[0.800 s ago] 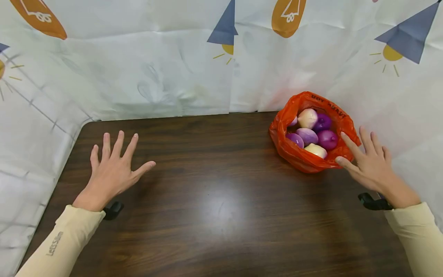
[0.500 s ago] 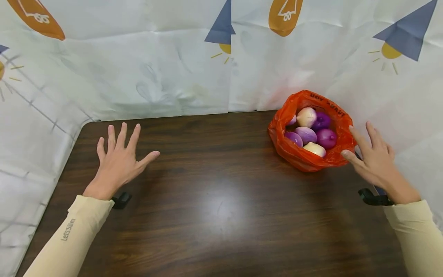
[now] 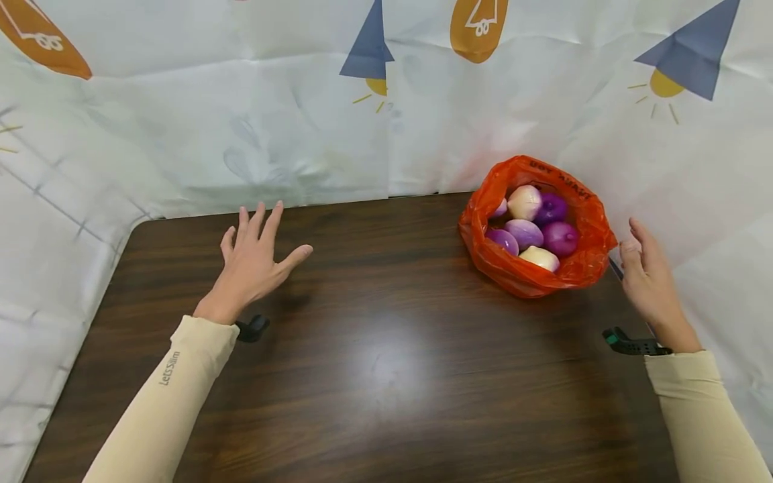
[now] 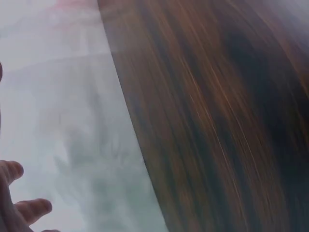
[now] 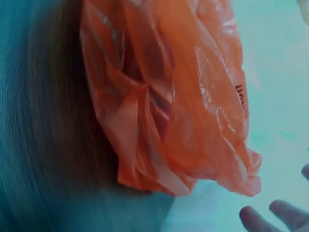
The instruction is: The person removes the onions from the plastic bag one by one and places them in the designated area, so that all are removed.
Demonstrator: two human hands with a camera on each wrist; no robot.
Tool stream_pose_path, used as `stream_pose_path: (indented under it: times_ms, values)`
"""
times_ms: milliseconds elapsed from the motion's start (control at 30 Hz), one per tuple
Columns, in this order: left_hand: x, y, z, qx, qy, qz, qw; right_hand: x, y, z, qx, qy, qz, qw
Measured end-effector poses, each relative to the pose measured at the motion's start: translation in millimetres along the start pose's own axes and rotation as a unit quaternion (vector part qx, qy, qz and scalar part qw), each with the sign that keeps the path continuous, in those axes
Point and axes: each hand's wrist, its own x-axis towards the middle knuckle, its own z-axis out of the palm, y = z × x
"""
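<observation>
A red plastic bag [image 3: 531, 285] stands at the back right of the table, its mouth rolled wide. Inside lie several onions, among them a deep purple onion [image 3: 560, 239], a pale lilac onion [image 3: 524, 233] and a white onion [image 3: 524, 202]. My right hand [image 3: 652, 285] is held just right of the bag, thumb and fingers extended towards its rim and holding nothing. In the right wrist view, fingertips [image 5: 256, 220] show below the crumpled side of the bag. Over the back left of the table my left hand [image 3: 250, 265] is spread, palm down, with nothing in it.
The dark wood table [image 3: 374, 349] runs back to a white patterned sheet [image 3: 290, 134], which hangs behind it and along both sides. A dark, thin edge [image 3: 616, 270] shows between the bag and my right hand.
My left hand has moved right and farther back over the table. My right hand has shifted from overlapping the bag's rim to beside it, its fingers drawn closer together. The bag stays put.
</observation>
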Motion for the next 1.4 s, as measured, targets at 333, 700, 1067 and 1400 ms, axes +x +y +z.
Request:
stream_pose_path:
  times_ms: [333,700,1067,1400]
  values:
    - [28.3,29.2,13.6,-0.162,-0.078,-0.016,0.9836,1.2,15.1,-4.9,0.497,-0.024,0.105,0.861]
    - [67.4,69.7,36.6,-0.393,-0.154,-0.012,0.9065,9.6,22.8,5.5,0.598,-0.041,0.153,0.785]
    - [108.8,120.4,62.6,-0.48,-0.194,-0.023,0.8551,20.2,26.0,12.4,0.523,-0.049,0.183,0.831]
    - [140.3,170.1,84.3,-0.49,-0.229,-0.03,0.8407,26.6,28.5,21.9,0.492,-0.038,0.165,0.854]
